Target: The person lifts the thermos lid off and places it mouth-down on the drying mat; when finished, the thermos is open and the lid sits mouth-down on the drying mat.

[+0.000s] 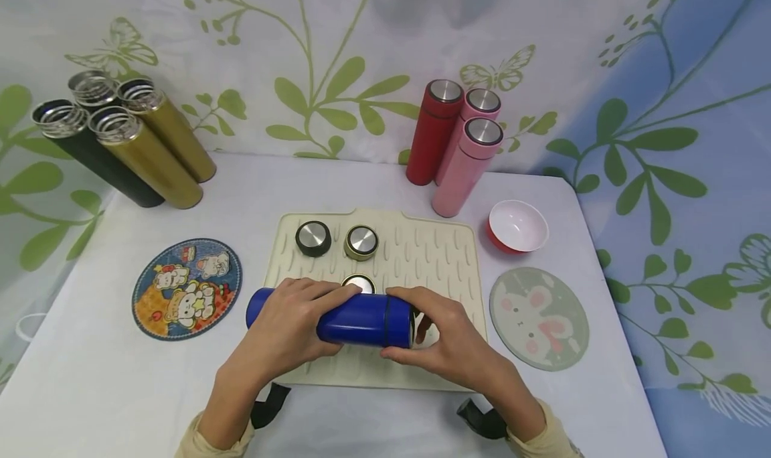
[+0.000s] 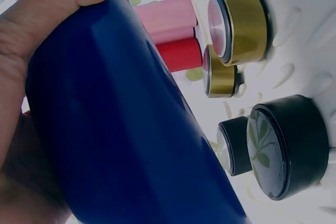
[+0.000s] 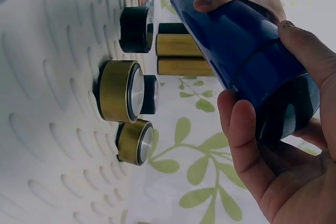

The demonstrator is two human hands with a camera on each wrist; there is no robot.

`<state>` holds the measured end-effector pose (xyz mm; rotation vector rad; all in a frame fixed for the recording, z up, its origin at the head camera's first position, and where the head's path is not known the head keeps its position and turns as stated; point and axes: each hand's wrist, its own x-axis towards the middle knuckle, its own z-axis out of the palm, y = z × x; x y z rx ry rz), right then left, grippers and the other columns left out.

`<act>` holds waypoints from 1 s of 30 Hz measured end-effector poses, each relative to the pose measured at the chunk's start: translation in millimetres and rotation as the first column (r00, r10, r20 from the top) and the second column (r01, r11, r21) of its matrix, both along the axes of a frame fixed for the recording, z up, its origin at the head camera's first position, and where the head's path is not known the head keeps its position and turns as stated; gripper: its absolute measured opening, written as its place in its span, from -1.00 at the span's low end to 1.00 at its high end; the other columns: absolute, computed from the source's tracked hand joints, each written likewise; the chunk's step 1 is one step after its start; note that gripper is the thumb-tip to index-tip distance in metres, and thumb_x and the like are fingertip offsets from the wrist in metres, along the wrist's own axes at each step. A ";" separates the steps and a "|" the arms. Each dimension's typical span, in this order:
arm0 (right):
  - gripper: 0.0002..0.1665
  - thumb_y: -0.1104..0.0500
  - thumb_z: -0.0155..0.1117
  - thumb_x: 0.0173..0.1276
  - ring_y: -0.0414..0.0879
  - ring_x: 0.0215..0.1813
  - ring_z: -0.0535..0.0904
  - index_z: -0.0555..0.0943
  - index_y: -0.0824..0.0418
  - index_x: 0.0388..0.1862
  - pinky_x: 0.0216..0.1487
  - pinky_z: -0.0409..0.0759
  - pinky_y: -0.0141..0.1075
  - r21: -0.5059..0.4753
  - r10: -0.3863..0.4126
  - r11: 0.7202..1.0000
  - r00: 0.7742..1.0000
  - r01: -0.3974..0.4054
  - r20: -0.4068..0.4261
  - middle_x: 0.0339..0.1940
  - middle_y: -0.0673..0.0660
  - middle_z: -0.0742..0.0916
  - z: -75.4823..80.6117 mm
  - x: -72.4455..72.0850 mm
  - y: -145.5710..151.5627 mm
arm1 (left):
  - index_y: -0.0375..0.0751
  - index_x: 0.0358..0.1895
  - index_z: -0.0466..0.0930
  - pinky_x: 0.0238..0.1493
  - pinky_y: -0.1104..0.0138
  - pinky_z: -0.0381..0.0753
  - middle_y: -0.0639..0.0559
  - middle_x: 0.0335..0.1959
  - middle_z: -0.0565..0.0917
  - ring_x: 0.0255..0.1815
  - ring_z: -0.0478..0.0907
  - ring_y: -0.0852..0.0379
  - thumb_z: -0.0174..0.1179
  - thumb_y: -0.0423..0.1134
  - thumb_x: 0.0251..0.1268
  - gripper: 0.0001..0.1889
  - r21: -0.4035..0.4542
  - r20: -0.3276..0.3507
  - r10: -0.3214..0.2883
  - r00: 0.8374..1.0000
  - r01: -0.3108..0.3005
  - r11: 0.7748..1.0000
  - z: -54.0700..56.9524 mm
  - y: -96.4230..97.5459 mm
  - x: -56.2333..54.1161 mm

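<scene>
Above a ridged cream mat (image 1: 446, 257) on a white-covered desk (image 1: 90, 364), a person holds a blue bottle (image 1: 355, 321) sideways, the left hand (image 1: 289, 327) with fingers wrapped around its body, the right hand (image 1: 452, 331) with fingers gripping its banded end. Both wrist views reveal four lids (image 2: 249, 24), two gold and two black; the head view shows only three. Further bottles (image 1: 162, 157), a bowl (image 1: 518, 225) and two round coasters (image 1: 539, 317) flank the mat, before fabric (image 1: 373, 43) printed with green leaves and butterflies.
</scene>
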<state>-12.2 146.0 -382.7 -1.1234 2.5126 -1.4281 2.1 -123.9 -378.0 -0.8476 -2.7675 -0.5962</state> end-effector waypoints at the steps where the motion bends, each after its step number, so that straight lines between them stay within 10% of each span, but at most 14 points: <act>1: -0.17 -0.02 0.60 0.13 -0.20 -0.21 0.56 0.48 0.12 0.35 -0.40 0.61 -0.41 0.009 0.012 1.000 1.000 -0.012 -0.017 0.10 0.03 0.67 0.4 -0.1 -0.4 | 0.03 0.24 0.62 0.08 -0.03 0.53 0.04 0.01 0.71 0.01 0.63 -0.04 0.71 -0.01 -0.42 -0.11 0.003 0.009 0.003 1.000 -0.003 1.000 -0.4 -0.6 0.7; 14: -0.13 -0.06 0.63 0.09 -0.18 -0.11 0.58 0.49 0.13 0.35 -0.30 0.63 -0.35 0.034 0.033 0.999 0.990 -0.028 -0.139 0.12 0.02 0.68 2.3 0.0 -0.4 | 0.06 0.25 0.62 0.12 -0.01 0.53 0.06 0.02 0.72 0.02 0.64 0.01 0.69 0.04 -0.37 -0.13 0.026 0.079 -0.014 0.997 0.012 1.000 2.0 -2.3 0.4; 21: -0.26 -0.14 0.45 0.27 -0.21 -0.27 0.57 0.46 0.04 0.38 -0.41 0.62 -0.32 -0.015 -0.115 0.993 0.993 0.115 -0.018 -0.11 -0.04 0.69 2.7 -0.8 -2.6 | 0.03 0.29 0.60 0.09 -0.01 0.55 0.06 0.03 0.71 0.01 0.62 0.01 0.68 0.05 -0.35 -0.10 0.073 0.015 0.015 1.000 -0.016 0.997 1.5 2.9 0.8; 30: -0.59 -0.13 0.12 0.53 -0.18 -0.45 0.58 0.54 0.05 0.19 -0.55 0.56 -0.29 0.106 -0.302 0.952 0.937 0.288 0.173 -0.29 -0.05 0.69 -1.2 -2.5 -16.7 | 0.01 0.32 0.56 0.06 -0.06 0.55 -0.02 0.05 0.70 0.02 0.61 -0.05 0.68 0.03 -0.32 -0.08 -0.015 -0.048 0.071 0.996 -0.072 0.997 -2.6 10.7 -0.7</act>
